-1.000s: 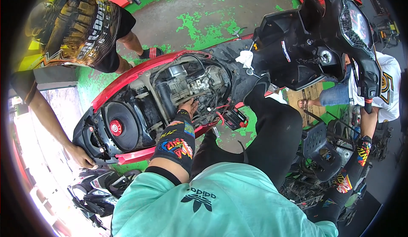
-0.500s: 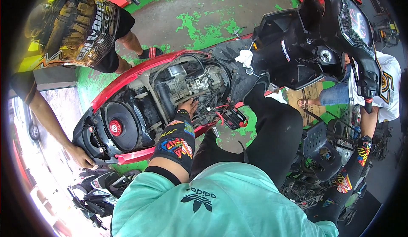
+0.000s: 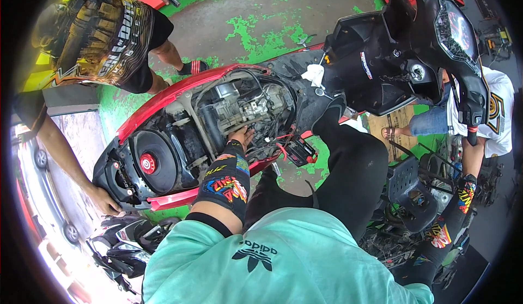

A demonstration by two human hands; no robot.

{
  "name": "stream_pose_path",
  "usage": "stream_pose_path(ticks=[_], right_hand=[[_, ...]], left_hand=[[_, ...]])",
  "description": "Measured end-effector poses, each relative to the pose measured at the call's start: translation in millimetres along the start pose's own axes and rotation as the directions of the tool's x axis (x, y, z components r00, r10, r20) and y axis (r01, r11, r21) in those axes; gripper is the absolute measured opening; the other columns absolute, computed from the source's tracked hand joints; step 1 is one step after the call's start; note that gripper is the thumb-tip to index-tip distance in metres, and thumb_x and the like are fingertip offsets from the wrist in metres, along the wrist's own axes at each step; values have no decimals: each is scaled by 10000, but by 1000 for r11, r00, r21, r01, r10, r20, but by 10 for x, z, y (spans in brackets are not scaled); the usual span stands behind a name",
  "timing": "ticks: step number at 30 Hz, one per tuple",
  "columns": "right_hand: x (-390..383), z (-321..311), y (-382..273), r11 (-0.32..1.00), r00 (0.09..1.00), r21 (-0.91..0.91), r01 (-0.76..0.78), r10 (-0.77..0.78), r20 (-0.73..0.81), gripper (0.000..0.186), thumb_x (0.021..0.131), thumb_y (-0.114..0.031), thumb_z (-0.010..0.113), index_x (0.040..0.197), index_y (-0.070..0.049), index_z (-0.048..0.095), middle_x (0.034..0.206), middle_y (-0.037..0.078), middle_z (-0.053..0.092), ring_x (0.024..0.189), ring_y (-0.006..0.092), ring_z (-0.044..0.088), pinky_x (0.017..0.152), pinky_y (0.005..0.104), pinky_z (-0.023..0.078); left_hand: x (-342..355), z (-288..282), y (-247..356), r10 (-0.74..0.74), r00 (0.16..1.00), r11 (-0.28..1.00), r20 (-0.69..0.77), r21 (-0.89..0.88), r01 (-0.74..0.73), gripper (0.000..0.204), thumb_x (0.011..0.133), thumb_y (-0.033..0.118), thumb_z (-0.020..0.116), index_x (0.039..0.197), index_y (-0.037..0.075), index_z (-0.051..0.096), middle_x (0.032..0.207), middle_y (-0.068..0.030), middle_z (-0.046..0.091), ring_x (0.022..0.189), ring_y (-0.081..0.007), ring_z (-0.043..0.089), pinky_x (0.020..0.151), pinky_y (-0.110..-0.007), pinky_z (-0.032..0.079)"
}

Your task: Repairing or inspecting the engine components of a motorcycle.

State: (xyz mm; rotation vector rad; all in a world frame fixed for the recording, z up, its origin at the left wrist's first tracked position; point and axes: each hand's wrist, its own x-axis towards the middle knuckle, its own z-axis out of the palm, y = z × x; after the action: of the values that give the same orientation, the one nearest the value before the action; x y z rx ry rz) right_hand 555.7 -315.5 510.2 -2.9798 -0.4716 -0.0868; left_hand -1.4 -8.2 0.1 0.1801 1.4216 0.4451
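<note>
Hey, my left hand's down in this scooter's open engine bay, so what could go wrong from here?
Your left hand is in among the engine parts, so it might get pinched or burned if something there moves or is hot. The black-and-red box near your leg has a red cable beside it; a bump could strain the cable. Your right hand is at the handlebar end; a slip might turn the bars.

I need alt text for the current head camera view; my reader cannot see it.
A person's left hand is at the exposed engine of a red and black scooter, while the right hand, partly hidden, is at its handlebar grip. A co-worker at left has one hand on the scooter's tail; another person stands at right.
</note>
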Motion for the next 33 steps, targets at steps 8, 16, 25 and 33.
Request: stream_pose_path(ticks=[8,16,25,33], right_hand=[[-2,-14,-28,999,1000,-46,1,-1,-3,349,838,-234,651,1014,68,648,794,169,661,751,253,632,766,378,491],[-10,-12,-18,1000,1000,-14,-1,1,-4,328,827,-213,655,997,67,652,783,144,656,730,233,617,749,369,486],[30,-1,40,1000,1000,-15,20,-20,-13,307,821,-202,651,971,66,651,784,134,648,722,223,605,735,367,484],[-9,4,-8,998,997,20,65,-65,-41,295,825,-199,645,949,69,644,755,130,634,720,217,599,730,365,480]], left_hand=[[22,0,11,-33,999,997,12,-63,34,210,966,93,637,1171,111,597,1105,-52,681,941,-328,726,806,-450,614],[-109,83,69,-29,998,999,-48,-31,28,210,973,95,632,1177,80,586,1105,-88,688,927,-320,732,772,-406,624],[-16,53,40,-45,998,999,-38,-29,44,225,977,99,630,1194,92,573,1107,-75,678,905,-306,732,780,-429,619],[-14,40,39,-36,998,999,-51,-8,36,205,970,86,631,1169,96,580,1092,-74,676,906,-295,723,777,-431,618]])
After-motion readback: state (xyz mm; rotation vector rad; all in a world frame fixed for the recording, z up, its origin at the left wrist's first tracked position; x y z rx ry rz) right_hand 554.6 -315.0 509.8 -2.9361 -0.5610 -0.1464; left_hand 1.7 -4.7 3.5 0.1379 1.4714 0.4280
